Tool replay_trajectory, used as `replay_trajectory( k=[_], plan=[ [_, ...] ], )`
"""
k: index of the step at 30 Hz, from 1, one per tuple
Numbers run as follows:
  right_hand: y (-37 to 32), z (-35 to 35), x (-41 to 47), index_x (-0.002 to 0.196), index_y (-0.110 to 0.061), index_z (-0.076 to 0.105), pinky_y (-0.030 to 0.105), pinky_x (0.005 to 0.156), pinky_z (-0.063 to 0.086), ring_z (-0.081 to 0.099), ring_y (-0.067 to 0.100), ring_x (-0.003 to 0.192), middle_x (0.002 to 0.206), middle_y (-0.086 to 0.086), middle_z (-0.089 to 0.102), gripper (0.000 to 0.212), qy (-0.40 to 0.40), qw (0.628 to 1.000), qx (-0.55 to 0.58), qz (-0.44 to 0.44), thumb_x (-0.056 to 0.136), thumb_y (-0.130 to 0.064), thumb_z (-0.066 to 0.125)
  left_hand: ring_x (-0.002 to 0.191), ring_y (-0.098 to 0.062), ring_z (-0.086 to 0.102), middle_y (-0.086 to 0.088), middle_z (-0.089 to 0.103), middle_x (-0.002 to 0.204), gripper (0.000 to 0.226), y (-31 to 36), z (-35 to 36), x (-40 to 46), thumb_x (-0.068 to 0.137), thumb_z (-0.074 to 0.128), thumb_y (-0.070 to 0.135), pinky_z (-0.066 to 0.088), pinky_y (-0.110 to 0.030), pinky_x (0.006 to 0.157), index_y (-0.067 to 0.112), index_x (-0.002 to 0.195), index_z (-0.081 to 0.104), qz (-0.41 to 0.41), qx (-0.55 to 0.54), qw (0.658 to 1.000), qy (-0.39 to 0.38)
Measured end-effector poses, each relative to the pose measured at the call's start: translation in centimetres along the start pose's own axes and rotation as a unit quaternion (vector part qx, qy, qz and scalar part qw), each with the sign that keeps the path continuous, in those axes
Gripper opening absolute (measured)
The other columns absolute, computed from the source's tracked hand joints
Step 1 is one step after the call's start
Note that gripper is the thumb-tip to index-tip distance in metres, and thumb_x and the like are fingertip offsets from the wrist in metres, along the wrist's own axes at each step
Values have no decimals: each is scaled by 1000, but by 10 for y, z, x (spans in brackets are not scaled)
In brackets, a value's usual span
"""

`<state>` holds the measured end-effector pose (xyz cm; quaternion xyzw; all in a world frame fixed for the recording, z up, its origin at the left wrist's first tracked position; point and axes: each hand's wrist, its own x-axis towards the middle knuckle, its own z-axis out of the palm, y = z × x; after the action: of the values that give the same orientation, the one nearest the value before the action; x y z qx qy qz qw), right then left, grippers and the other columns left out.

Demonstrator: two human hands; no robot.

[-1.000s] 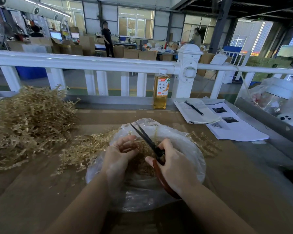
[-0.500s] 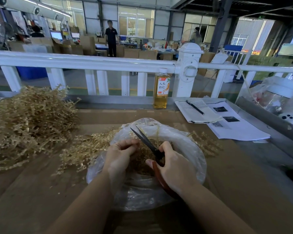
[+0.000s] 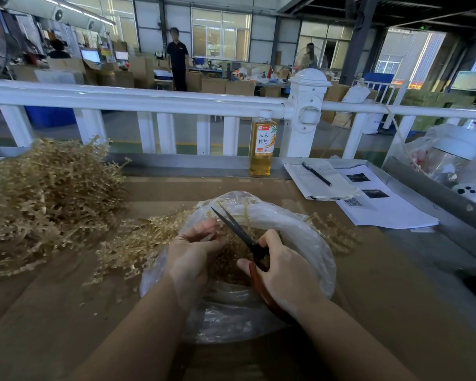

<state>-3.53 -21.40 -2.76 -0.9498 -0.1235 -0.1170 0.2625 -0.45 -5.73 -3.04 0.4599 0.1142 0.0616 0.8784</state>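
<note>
1. The scissors (image 3: 238,233) are at the centre of the frame, over the open mouth of a plastic bag (image 3: 311,243). Their dark blades point toward the upper left and stand slightly apart.
2. The right hand (image 3: 285,276) grips the red-brown handles, fingers curled round them.
3. The left hand (image 3: 191,250), just left of the blades, pinches a small pale sprig (image 3: 207,237) in curled fingers. The two hands are close but not touching.
4. The bag lies on a brown table (image 3: 66,312) and holds golden cuttings (image 3: 231,261).
5. Loose twigs (image 3: 132,243) spread left of the bag, and a big pile (image 3: 47,199) fills the left edge.
6. At the back centre a bottle (image 3: 261,144) stands by a white railing (image 3: 149,100). To its right a pen (image 3: 316,174) lies on a notebook (image 3: 322,188), beside printed sheets (image 3: 382,210).
</note>
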Motion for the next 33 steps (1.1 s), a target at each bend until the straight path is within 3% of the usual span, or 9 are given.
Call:
replay_trajectory(
  k=[5, 10, 13, 16, 20, 25, 29, 33],
  plan=[
    [0, -2, -2, 98, -37, 33, 4, 55, 27, 45, -2, 79, 91, -20, 49, 38, -9, 1000, -7, -13, 83, -62, 57, 73, -19, 67, -10, 68, 78, 35, 0, 3, 2, 72, 52, -28, 58, -22, 64, 3, 83, 64, -1, -14, 1000, -10],
    [3, 0, -3, 103, -34, 36, 20, 67, 33, 49, 4, 87, 100, -13, 56, 41, -25, 999, -7, -19, 82, -62, 57, 65, -15, 69, -5, 70, 65, 34, -1, 3, 0, 74, 51, -27, 57, -22, 59, 4, 73, 67, 12, -27, 999, -33],
    [4, 0, -2, 99, -37, 30, 20, 63, 31, 49, 6, 86, 100, -12, 57, 41, -32, 999, -19, -22, 82, -64, 56, 62, -15, 68, -5, 69, 63, 42, 0, 3, -1, 74, 50, -27, 55, -21, 55, 8, 58, 69, 9, -50, 998, -36],
    [4, 0, -2, 99, -37, 31, 20, 63, 31, 49, 6, 85, 99, -11, 56, 40, -34, 999, -17, -24, 82, -64, 56, 62, -15, 68, -4, 69, 63, 44, 1, 4, -1, 75, 49, -26, 55, -20, 55, 8, 56, 69, 9, -59, 998, -34],
    [5, 0, -2, 100, -35, 32, 24, 69, 35, 53, 9, 89, 99, -10, 57, 40, -34, 999, -8, -24, 83, -62, 56, 68, -17, 66, -6, 66, 68, 30, 0, 4, -2, 78, 46, -26, 58, -21, 63, 0, 77, 61, 2, -73, 997, -30],
    [6, -1, 0, 103, -32, 36, 25, 73, 37, 54, 10, 92, 100, -8, 57, 40, -36, 999, 0, -29, 84, -61, 55, 55, -10, 65, 0, 62, 54, 45, -2, 4, -1, 79, 42, -28, 54, -27, 78, 7, 61, 64, 5, -100, 994, -43],
    [5, -1, 0, 98, -35, 33, 25, 68, 36, 51, 9, 85, 95, -11, 56, 36, -40, 999, 4, -32, 84, -60, 55, 61, -12, 68, -2, 66, 60, 32, -3, 0, 2, 78, 46, -25, 56, -21, 61, 2, 79, 62, 12, -53, 997, -49],
    [5, -1, 1, 96, -36, 32, 17, 60, 32, 49, 6, 80, 92, -13, 54, 34, -38, 998, -2, -42, 85, -60, 54, 70, -19, 69, -8, 69, 71, 26, -5, -3, 3, 74, 53, -22, 57, -23, 62, -2, 86, 63, 11, -7, 998, -54]
  ],
)
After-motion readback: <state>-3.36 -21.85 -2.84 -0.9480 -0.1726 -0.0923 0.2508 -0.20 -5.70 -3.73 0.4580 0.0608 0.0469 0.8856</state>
